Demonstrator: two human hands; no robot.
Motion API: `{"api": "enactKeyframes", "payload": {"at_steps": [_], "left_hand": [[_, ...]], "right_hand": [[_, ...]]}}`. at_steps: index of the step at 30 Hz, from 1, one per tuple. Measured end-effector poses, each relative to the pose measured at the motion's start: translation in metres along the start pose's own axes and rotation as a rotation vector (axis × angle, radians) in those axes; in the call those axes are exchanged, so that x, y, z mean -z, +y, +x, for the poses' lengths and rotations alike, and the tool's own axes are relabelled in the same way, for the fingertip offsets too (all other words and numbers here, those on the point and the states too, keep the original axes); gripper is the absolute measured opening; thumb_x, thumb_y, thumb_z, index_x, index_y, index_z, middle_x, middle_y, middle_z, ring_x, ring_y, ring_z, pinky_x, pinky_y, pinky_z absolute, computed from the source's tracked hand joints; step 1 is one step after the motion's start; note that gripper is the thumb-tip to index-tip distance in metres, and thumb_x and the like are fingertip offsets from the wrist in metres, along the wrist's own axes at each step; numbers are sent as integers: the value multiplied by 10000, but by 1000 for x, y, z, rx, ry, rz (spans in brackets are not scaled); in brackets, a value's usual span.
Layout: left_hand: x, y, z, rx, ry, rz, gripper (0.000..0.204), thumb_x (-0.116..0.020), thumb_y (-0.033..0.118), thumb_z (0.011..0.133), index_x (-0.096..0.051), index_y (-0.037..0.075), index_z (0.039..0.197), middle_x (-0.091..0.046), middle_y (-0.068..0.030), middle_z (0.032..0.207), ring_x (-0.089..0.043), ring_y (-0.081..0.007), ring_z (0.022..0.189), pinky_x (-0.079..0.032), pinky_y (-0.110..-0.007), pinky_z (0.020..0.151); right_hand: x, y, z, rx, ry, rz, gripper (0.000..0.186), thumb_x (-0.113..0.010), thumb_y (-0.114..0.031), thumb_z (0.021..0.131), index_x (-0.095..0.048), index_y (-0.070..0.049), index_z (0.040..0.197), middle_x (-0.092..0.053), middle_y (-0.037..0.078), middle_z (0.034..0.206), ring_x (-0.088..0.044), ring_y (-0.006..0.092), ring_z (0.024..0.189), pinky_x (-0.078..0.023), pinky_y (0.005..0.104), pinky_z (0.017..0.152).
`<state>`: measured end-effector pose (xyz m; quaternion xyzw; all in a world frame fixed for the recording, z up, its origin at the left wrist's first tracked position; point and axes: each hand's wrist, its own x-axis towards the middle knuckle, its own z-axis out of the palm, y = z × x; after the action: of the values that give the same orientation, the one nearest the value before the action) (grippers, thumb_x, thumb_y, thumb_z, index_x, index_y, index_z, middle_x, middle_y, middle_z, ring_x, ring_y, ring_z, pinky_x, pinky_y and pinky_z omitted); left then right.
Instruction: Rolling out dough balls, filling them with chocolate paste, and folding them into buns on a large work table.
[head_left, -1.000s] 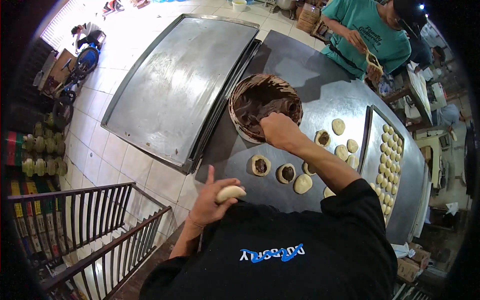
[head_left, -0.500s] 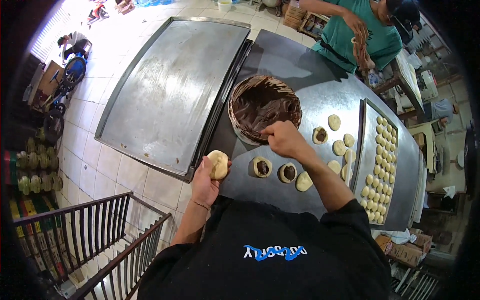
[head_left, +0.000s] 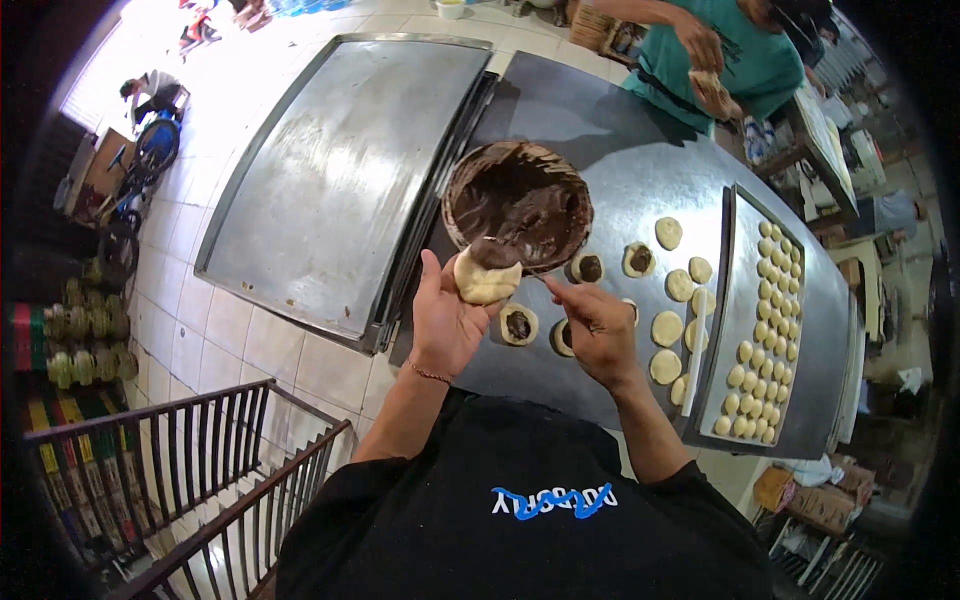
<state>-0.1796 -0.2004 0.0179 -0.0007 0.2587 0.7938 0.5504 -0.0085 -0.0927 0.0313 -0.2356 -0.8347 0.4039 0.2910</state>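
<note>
My left hand (head_left: pixel 441 322), palm up, cradles a flattened dough round (head_left: pixel 487 284) by the near edge of the bowl. A dollop of dark chocolate-coloured filling (head_left: pixel 493 252) sits at the dough's far edge. My right hand (head_left: pixel 600 335) is closed round the thin handle of a tool (head_left: pixel 540 275); its working end is at the filling, too coated to tell spoon from spatula. Beyond lies a bowl (head_left: pixel 452 195) of dark paste with a smeared inner wall. Several rounds topped with filling, such as this dough round (head_left: pixel 518 325), lie on the metal table beside my hands.
Plain dough rounds (head_left: pixel 668 233) lie further right, beside a tray (head_left: pixel 712 400) with rows of small dough balls. Large metal trays (head_left: pixel 340 170) are stacked at the left. A co-worker in a green shirt (head_left: pixel 750 70) stands across the table. A railing (head_left: pixel 200 400) is at the lower left.
My right hand has come out from over the bowl toward me, bringing filling on the tool to the dough. My left hand has moved right and forward with the dough, opening its palm upward.
</note>
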Motion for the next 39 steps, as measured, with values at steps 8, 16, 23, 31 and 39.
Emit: {"api": "enactKeyframes", "payload": {"at_steps": [8,16,23,31,39], "left_hand": [[-43,-52,38,17,-26,227,613,-206,477,1014,-452,-28,1261,-538,-177,1228,-528,-310,1150,-443,-442,988],[-42,-195,245,377,97,1491,567,-362,490,980,-503,3,1234,-602,-169,1137,-566,-308,1074,-440,-419,938],[-53,-318,351,-187,-207,1981,592,-655,314,818,-461,-26,1263,-550,-225,1239,-517,-393,1162,-420,-438,971],[-113,-340,243,-32,-657,1939,494,-753,392,684,-666,-22,938,-668,-204,909,-662,-267,867,-511,-386,780],[6,-165,23,576,161,153,389,-461,256,960,-494,-43,1206,-613,-156,1137,-620,-276,1029,-483,-398,962]], "right_hand": [[116,61,-60,-123,426,-409,344,-507,75,857,-665,-50,1135,-653,127,917,-619,223,827,-494,307,727],[182,113,-165,-567,800,-124,268,-524,6,932,-636,-18,1173,-666,56,971,-604,105,869,-487,250,794],[209,136,-252,-811,991,-64,272,-537,-10,930,-629,-11,1187,-638,46,927,-576,91,826,-459,216,755],[207,152,-204,-735,966,31,279,-533,-37,932,-623,-23,1196,-608,9,893,-476,35,711,-381,173,611],[129,71,9,-301,-151,-9,299,-561,-56,872,-636,-55,1161,-651,84,755,-612,143,698,-476,277,630]]}}
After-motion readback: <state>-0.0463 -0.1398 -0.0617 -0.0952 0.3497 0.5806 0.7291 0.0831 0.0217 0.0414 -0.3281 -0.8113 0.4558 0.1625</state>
